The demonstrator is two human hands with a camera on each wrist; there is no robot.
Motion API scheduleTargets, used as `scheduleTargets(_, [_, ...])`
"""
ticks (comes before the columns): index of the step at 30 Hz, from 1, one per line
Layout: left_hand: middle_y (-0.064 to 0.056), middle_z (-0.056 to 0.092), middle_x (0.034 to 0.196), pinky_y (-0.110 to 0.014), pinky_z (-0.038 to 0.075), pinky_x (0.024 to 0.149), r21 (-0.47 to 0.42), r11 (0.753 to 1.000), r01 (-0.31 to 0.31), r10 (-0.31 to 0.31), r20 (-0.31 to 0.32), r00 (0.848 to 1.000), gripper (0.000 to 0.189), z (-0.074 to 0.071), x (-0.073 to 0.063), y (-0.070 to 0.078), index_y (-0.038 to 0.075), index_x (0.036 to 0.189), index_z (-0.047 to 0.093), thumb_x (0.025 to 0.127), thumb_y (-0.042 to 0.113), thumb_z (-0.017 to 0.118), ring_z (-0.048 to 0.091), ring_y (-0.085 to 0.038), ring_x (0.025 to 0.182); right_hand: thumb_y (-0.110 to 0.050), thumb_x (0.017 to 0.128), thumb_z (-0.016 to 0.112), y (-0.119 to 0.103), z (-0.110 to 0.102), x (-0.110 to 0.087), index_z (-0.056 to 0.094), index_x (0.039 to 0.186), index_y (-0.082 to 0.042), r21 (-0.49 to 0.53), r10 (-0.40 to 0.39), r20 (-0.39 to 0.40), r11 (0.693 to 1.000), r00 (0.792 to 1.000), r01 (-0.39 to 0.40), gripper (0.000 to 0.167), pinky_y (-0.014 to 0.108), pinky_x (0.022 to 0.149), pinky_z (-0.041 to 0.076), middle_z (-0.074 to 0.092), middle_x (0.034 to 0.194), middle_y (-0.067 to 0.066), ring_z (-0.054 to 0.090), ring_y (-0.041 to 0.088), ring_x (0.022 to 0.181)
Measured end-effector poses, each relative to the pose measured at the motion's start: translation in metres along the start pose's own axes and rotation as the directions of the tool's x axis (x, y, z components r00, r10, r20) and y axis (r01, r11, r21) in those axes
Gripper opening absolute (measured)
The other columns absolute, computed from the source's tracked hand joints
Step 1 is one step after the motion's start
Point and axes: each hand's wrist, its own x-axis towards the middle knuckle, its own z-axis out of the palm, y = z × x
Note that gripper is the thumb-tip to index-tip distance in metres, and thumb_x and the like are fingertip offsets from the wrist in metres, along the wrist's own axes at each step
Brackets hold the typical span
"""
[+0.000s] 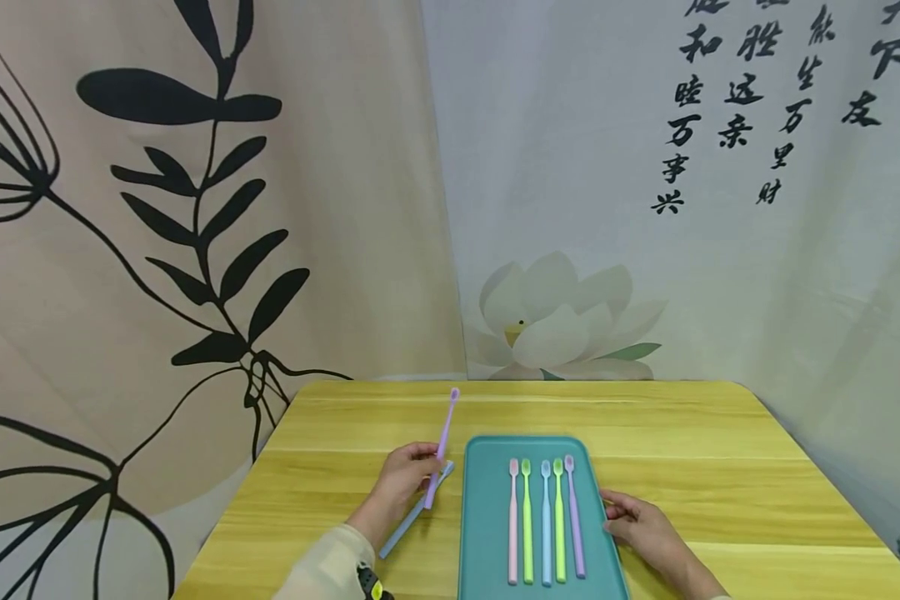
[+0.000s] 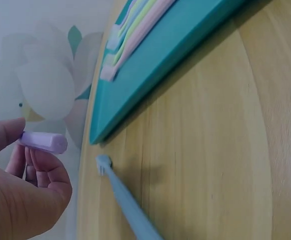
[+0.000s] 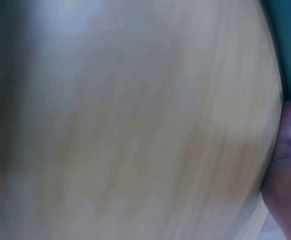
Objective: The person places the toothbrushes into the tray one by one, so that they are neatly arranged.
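Note:
My left hand (image 1: pixel 407 475) pinches a purple toothbrush (image 1: pixel 445 433) above the table, its head pointing up and away. In the left wrist view the handle end of that toothbrush (image 2: pixel 48 142) shows between thumb and fingers. A blue toothbrush (image 1: pixel 405 525) lies slantwise on the table below this hand, partly hidden by it in the head view. Fingers and thumb of my right hand (image 1: pixel 642 527) hold the right edge of a teal tray (image 1: pixel 487 517). Inside, side by side, lie a pink toothbrush (image 1: pixel 513 525), two green ones, a blue one (image 1: pixel 546 525) and a purple one (image 1: pixel 574 521).
The wooden table (image 1: pixel 720 467) runs back to a hanging cloth (image 1: pixel 367 208) printed with plants, a lotus and writing. The tray's near end runs out of the head view. A dark band with a yellow part (image 1: pixel 375 587) is on the left wrist.

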Motion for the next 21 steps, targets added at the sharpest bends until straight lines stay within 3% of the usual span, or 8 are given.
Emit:
scheduleTargets(8, [-0.001,0.062,0.085,-0.026,0.046,0.065,-0.045,0.998,0.037,-0.036,0.023,0.999,0.025,0.015,-0.005,-0.002,-0.008,0.111,0.065,0.088,0.001,0.071,0.056,-0.012,0.072,0.002,0.089,0.064,0.001,-0.001,0.000,0.044,0.140,0.013,0.007,-0.007,0.021,1.000,1.000,0.007,0.056,0.033,0.076,0.055,0.054,0.106,0.015,0.054,0.021,0.092])
scheduleTargets(12, [-0.001,0.062,0.084,-0.025,0.046,0.064,-0.051,0.998,0.024,-0.022,0.027,0.999,0.028,0.023,-0.009,-0.005,-0.009,0.112,0.065,0.088,0.004,0.072,0.056,-0.011,0.072,0.002,0.089,0.064,0.000,-0.001,0.000,0.045,0.140,0.013,0.006,-0.003,0.020,1.000,1.000,0.003,0.055,0.032,0.077,0.055,0.055,0.106,0.014,0.054,0.022,0.093])
scheduleTargets(21, [-0.001,0.063,0.085,-0.024,0.046,0.062,-0.055,0.997,0.061,-0.061,-0.008,0.998,0.028,0.039,-0.015,-0.013,-0.007,0.110,0.066,0.086,0.005,0.072,0.056,-0.011,0.069,0.002,0.090,0.064,0.002,-0.002,0.001,0.045,0.139,0.014,-0.017,-0.011,0.022,1.000,1.000,0.011,0.055,0.031,0.076,0.055,0.055,0.106,0.015,0.053,0.021,0.093])
